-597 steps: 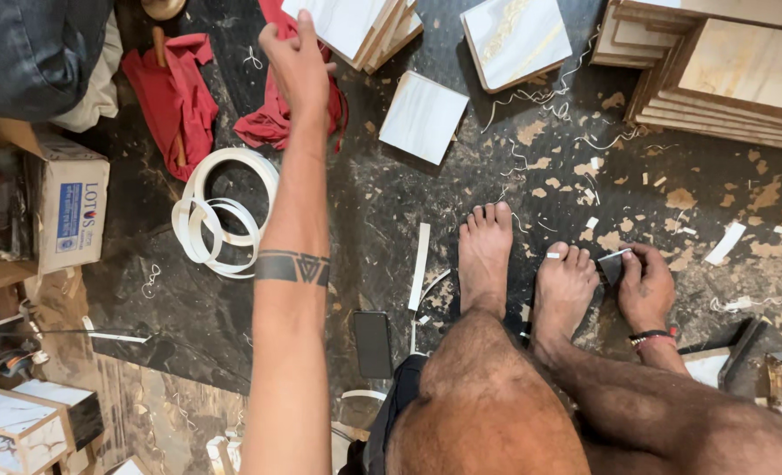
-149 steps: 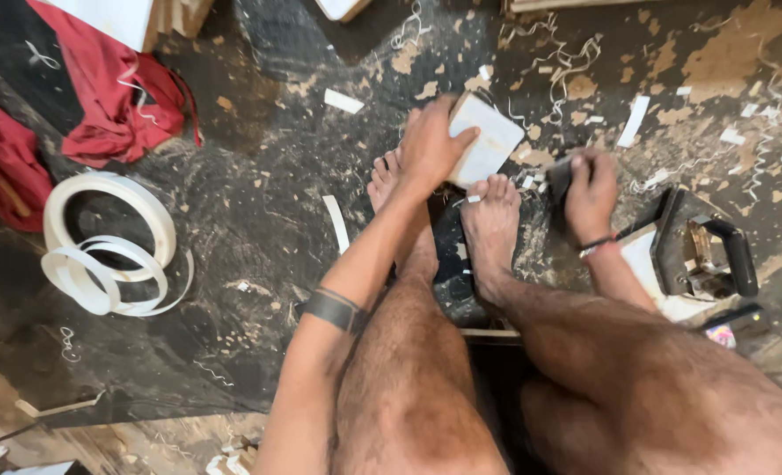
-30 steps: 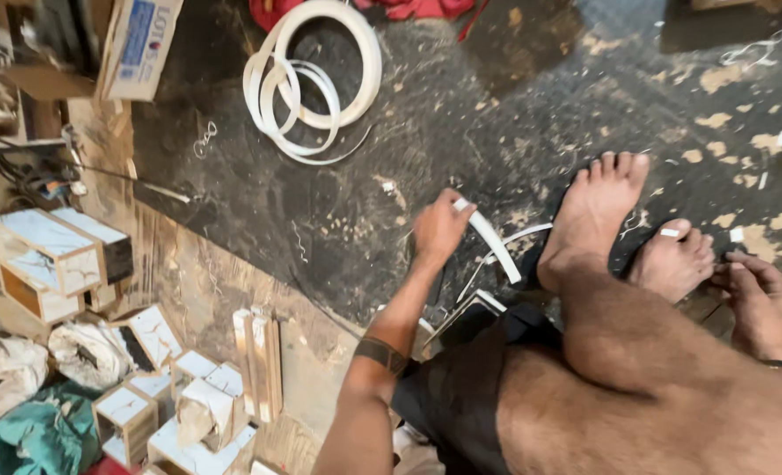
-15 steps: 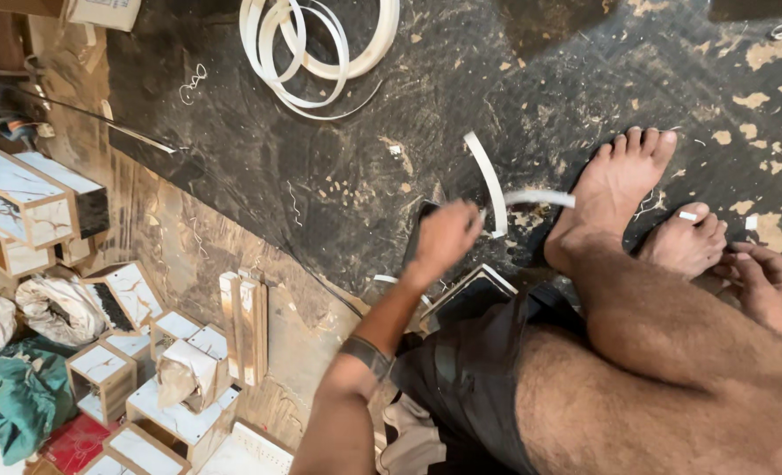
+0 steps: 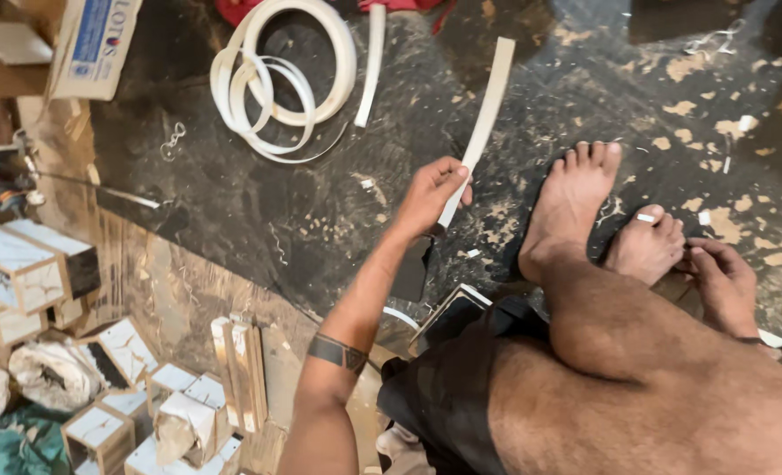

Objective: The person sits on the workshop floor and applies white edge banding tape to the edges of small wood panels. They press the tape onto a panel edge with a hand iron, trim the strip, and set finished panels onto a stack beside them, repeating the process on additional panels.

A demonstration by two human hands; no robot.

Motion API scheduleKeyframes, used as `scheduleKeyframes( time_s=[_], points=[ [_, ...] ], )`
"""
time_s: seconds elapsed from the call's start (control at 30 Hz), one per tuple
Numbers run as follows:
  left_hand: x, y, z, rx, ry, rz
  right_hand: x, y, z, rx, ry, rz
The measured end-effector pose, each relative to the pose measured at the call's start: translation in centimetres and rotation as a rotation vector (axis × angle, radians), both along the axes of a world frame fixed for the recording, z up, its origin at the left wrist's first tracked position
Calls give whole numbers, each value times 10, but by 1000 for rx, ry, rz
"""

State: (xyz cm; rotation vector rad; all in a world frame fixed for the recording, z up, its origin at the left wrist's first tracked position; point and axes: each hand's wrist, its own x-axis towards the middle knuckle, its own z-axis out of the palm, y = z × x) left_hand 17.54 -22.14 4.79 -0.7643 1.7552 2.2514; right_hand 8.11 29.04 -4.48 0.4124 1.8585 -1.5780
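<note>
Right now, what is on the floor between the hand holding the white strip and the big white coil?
In the head view, mostly bare dark floor lies between the left hand, gripping the white strip, and the white coil, with only small pale scraps.

White edge-banding strip (image 5: 483, 123) gripped at its lower end by the left hand (image 5: 432, 195).

The strip is a long, thin, flat white band, plain and unmarked, slightly bowed along its length. It rises at a slant from the left hand's fingers up and to the right, its free end lifted clear above the dark floor (image 5: 233, 211). The hand pinches it near the bottom, thumb on one face, fingers curled behind. The right hand (image 5: 723, 286) rests low beside the toes of the right foot (image 5: 646, 248), well apart from the strip; what it touches cannot be made out.
</note>
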Motion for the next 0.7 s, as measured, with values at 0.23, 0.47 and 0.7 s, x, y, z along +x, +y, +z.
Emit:
scheduleKeyframes(
  time_s=[0.23, 0.47, 0.7],
  points=[
    [4, 33, -1, 54, -205, 27, 1, -4, 5, 38, 6, 14],
    [96, 15, 14, -1203, -118, -77, 5, 17, -15, -28, 78, 86],
    [298, 80, -22, -793, -776, 65, 10, 25, -33, -47, 17, 55]
  ],
)
